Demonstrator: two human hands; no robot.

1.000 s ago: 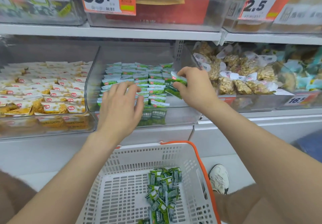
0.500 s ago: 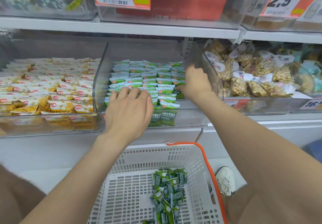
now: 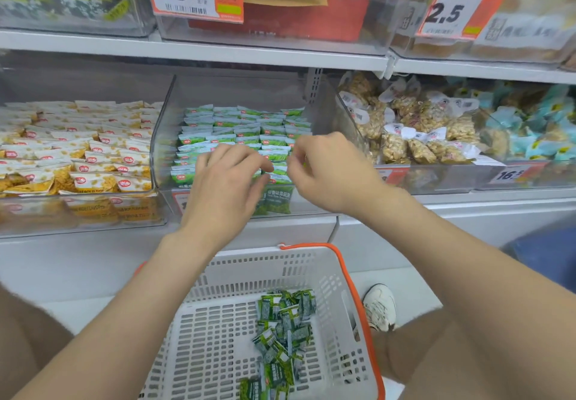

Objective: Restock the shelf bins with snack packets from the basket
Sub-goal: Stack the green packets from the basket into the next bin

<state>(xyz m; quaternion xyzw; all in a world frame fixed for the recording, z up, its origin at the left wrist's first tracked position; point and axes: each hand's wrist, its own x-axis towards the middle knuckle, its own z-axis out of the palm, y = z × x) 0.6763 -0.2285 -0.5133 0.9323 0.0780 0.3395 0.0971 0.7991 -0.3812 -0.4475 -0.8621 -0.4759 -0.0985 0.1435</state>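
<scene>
The clear middle shelf bin [image 3: 162,150] holds rows of green snack packets [image 3: 246,128]. My left hand [image 3: 224,184] reaches over the bin's front rows, with bent fingers and thumb pinching a green packet [image 3: 279,178] at the front. My right hand [image 3: 327,172] is just right of it at the same front row, fingers curled and blurred; whether it holds a packet is unclear. Below, the white basket [image 3: 218,321] with an orange handle contains a small heap of several green packets [image 3: 280,328] toward its right side.
A bin of yellow-and-white packets [image 3: 81,150] stands to the left, and a bin of clear bagged snacks [image 3: 414,128] to the right. An upper shelf [image 3: 218,50] with price tags hangs overhead. A white shoe [image 3: 378,307] stands on the floor beside the basket.
My right hand drew back from the bin's right rear to the front row, close to my left hand. My left hand's fingers went from lying flat to bent and pinching.
</scene>
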